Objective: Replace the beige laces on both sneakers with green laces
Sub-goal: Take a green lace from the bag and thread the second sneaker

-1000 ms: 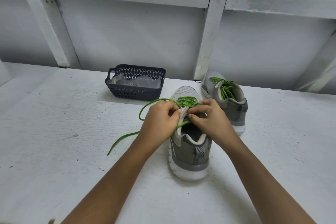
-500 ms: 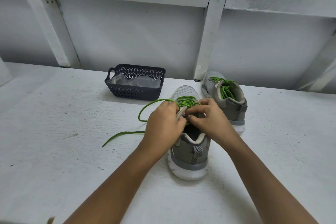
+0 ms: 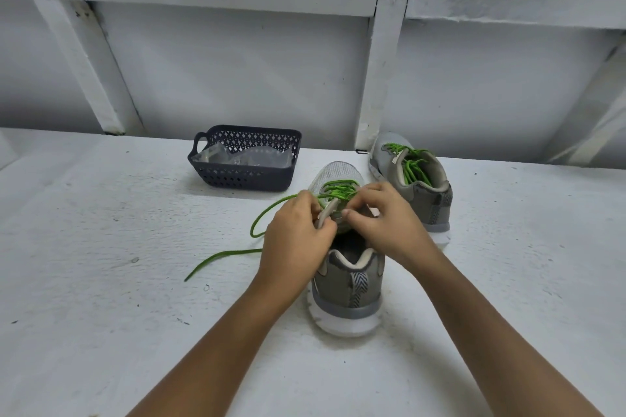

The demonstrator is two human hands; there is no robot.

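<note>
A grey sneaker (image 3: 349, 284) stands heel toward me in the middle of the white table, partly laced with a green lace (image 3: 271, 213). The lace loops out to the left and its free end trails on the table. My left hand (image 3: 294, 240) grips the sneaker's left collar and tongue edge, with the lace running under its fingers. My right hand (image 3: 386, 223) pinches at the top eyelets on the right side. A second grey sneaker (image 3: 420, 186) with green laces stands behind to the right.
A dark blue plastic basket (image 3: 247, 176) holding clear plastic wrappers sits at the back left of the sneakers. A white wall with wooden beams (image 3: 382, 78) rises right behind the table. Bare white tabletop (image 3: 101, 264) lies to the left.
The lace's free end has slid left and flatter on the table, and its loop has shrunk. My left hand has moved further over the sneaker's collar; my right hand stays at the eyelets.
</note>
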